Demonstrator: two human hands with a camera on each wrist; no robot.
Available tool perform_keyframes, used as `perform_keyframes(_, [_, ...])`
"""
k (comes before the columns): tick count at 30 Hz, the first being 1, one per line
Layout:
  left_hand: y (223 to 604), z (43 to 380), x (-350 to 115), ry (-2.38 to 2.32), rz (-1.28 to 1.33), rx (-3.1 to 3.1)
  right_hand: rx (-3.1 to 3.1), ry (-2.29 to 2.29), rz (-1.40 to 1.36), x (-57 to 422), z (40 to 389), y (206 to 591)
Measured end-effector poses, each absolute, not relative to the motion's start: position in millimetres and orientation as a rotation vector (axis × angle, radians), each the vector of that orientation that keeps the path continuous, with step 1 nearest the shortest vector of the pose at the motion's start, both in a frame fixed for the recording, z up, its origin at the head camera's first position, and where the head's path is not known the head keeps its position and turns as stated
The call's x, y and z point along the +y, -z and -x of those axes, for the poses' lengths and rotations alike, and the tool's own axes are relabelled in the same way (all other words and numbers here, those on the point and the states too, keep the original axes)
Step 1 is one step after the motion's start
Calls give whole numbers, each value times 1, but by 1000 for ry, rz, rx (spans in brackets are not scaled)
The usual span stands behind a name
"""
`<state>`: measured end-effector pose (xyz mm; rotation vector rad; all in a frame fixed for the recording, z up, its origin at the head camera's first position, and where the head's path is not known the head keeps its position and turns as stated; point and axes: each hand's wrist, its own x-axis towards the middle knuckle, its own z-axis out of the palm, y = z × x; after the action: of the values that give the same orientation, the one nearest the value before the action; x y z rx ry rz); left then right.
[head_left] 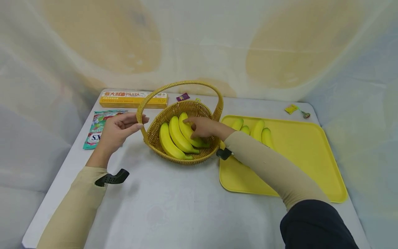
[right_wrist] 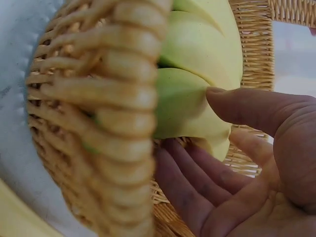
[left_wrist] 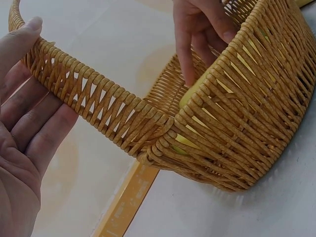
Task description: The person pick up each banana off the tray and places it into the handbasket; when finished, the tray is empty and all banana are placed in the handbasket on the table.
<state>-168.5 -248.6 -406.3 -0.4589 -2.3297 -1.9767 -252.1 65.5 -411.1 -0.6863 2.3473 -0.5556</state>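
A wicker basket (head_left: 193,107) with a tall arched handle (head_left: 180,83) stands on the white table, several yellow bananas (head_left: 178,135) lying inside. My left hand (head_left: 116,133) holds the handle's left side, thumb on one face and fingers behind it, as the left wrist view shows. Reaching in over the basket's right rim, my right hand (head_left: 205,127) grips the rightmost banana (right_wrist: 187,98). In the right wrist view its thumb presses on the peel and the fingers curl underneath, their tips partly hidden by the rim.
Right of the basket lies a yellow tray (head_left: 301,155) with several more bananas (head_left: 257,130), partly behind my right forearm. A pasta box (head_left: 133,101) and a green snack bag (head_left: 95,128) sit at the back left. Small wrapped pieces, one purple (head_left: 182,97), one yellow (head_left: 291,109), lie along the back.
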Motion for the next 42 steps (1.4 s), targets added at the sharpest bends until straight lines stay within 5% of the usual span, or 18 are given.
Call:
perform_keyframes(22, [406, 167, -249, 1948, 442, -2357, 2479, 1169, 652, 193, 181, 397])
perform_keyframes(42, [406, 167, -249, 1967, 456, -2329, 2711, 724, 170, 321, 142, 441])
